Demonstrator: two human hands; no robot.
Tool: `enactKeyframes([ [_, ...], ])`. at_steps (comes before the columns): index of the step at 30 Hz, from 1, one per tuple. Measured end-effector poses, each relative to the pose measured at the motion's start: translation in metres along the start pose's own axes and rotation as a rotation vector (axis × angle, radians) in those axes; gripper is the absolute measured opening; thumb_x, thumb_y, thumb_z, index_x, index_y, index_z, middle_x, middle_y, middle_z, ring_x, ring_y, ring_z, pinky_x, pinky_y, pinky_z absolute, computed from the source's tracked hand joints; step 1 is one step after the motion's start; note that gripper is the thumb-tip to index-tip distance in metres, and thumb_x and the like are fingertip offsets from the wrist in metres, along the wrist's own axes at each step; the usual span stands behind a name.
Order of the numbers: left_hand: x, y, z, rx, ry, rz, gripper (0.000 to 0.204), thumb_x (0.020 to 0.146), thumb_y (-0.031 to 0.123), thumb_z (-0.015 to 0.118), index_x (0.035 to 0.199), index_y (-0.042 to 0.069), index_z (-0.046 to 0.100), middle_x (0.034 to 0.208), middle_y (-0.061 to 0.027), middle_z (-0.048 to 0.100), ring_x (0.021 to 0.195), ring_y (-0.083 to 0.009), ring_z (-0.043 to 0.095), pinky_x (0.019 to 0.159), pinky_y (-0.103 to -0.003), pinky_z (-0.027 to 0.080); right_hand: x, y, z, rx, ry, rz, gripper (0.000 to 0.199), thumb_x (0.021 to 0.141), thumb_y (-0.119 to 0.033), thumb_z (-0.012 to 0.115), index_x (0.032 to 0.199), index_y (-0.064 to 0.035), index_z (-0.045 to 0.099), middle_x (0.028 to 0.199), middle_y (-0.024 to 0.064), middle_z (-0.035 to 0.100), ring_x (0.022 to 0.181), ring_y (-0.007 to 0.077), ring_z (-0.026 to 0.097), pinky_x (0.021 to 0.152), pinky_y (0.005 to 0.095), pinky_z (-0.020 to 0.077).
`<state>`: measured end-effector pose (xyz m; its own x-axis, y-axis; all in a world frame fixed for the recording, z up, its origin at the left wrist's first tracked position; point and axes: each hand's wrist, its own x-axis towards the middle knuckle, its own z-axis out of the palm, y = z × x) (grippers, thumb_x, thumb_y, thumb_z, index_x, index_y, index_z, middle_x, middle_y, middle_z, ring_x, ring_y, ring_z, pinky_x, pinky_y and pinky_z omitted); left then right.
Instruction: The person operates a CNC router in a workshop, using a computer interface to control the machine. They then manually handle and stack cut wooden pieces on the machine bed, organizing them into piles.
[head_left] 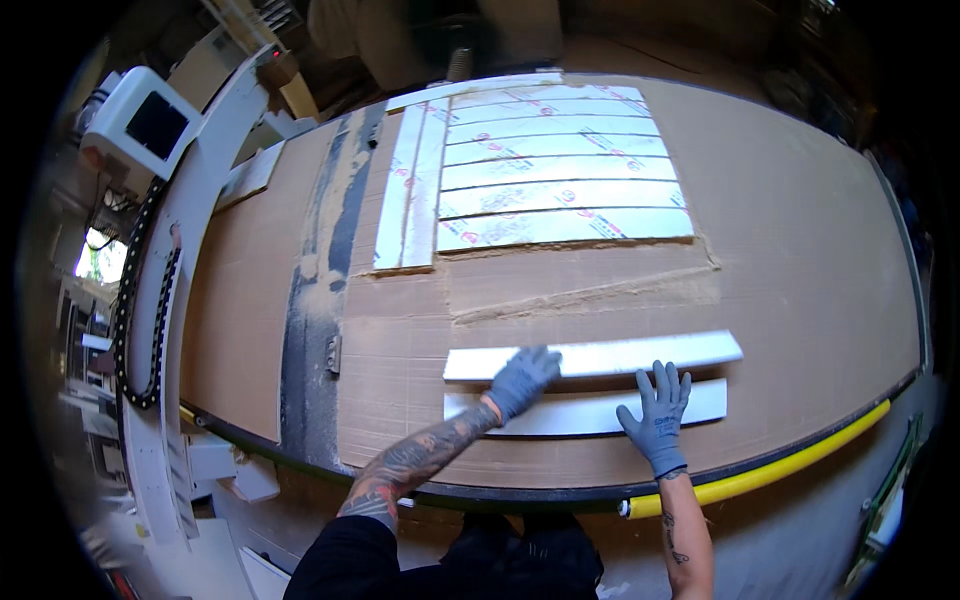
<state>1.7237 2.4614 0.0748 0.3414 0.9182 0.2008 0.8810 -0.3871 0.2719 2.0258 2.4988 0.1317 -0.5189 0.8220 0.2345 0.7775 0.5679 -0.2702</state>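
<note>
L hand (pixel 522 378) grip flat, released, on upper white strip (pixel 640 354); R hand (pixel 658 408) splayed, released, pressing lower strip (pixel 560 413).

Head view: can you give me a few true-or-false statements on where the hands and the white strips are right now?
1. The left hand rests on the farther white strip. True.
2. The right hand is lifted clear of the table. False: it lies flat on the nearer white strip.
3. Both hands are bare. False: both wear grey gloves.
4. A group of cut white panels lies farther back on the brown board. True.
5. The yellow tube lies across the middle of the board. False: it runs along the near edge.
</note>
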Motion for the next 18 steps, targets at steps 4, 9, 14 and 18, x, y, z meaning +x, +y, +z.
enactKeyframes([
  [4,-0.033,0.029,0.005,-0.009,-0.046,0.100,0.028,0.082,0.009,0.061,0.110,0.008,0.060,0.134,-0.0109,0.054,0.126,-0.0363,0.051,0.105,-0.049,0.044,0.012,0.008,0.007,0.012,-0.259,-0.099,0.082,0.070,-0.046,0.079,0.138,-0.0100,0.051,0.145,0.0203,0.042,0.140,0.0407,0.033,0.118,0.0621,0.0140],
  [9,-0.030,0.028,-0.008,-0.279,-0.094,0.152,0.025,0.085,0.017,0.065,0.107,0.006,0.061,0.129,-0.0145,0.056,0.123,-0.0349,0.053,0.104,-0.046,0.044,0.005,0.013,0.023,0.054,-0.261,-0.097,0.068,0.071,-0.042,0.080,0.129,-0.0109,0.062,0.132,0.0172,0.057,0.129,0.0379,0.046,0.115,0.0569,0.0253],
  [14,0.051,-0.067,0.001,-0.257,-0.107,0.114,0.030,0.085,0.027,0.068,0.106,0.006,0.062,0.113,-0.0170,0.064,0.106,-0.0353,0.061,0.093,-0.044,0.050,0.008,0.008,0.029,0.032,-0.258,-0.078,0.063,0.073,-0.039,0.080,0.128,-0.0136,0.063,0.132,0.0157,0.057,0.128,0.0364,0.047,0.112,0.0535,0.0303],
  [18,0.165,-0.161,-0.022,0.111,-0.016,-0.168,0.058,0.082,0.035,0.070,0.131,0.008,0.054,0.130,-0.0175,0.056,0.123,-0.0339,0.052,0.105,-0.050,0.040,0.005,0.012,0.031,0.015,-0.243,-0.069,0.063,0.073,-0.039,0.080,0.130,-0.0153,0.063,0.133,0.0150,0.056,0.129,0.0364,0.046,0.111,0.0540,0.0308],
])
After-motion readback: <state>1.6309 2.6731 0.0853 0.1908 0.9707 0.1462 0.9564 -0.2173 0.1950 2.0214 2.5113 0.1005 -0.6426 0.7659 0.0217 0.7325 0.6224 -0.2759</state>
